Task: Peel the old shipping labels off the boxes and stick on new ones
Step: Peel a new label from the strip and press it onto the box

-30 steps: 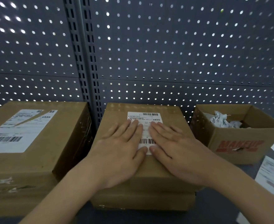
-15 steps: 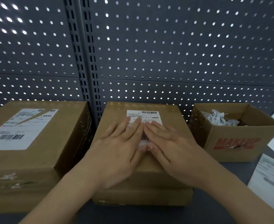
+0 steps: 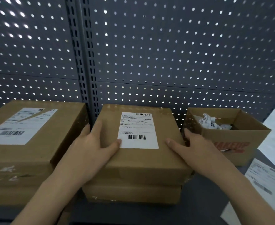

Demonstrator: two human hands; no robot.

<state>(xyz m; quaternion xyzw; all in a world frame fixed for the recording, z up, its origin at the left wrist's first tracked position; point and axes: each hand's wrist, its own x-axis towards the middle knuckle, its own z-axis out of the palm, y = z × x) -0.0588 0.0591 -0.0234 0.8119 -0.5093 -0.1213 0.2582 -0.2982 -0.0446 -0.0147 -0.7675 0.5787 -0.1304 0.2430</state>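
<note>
Left hand (image 3: 91, 150) and right hand (image 3: 196, 148) clasp top box (image 3: 138, 161) by its side edges: thumbs on lid, fingers clamped over the sides. Top box sits on lower box (image 3: 133, 194). White label (image 3: 138, 129) lies flat on its lid. Beyond its right side: open box (image 3: 231, 143) holding crumpled labels (image 3: 213, 123).

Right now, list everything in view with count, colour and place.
middle boxes: two, brown, stacked at centre
centre label: one, white, atop upper box
left boxes: at least two, brown, stacked at left
left label: one, white, atop left stack
open box: one, brown, red print, right
crumpled labels: several, white, inside open box
paper sheets: few, white, far right
pegboard: one, dark grey, behind
left grip: one hand, holds upper box's left side
right grip: one hand, holds its right side
</note>
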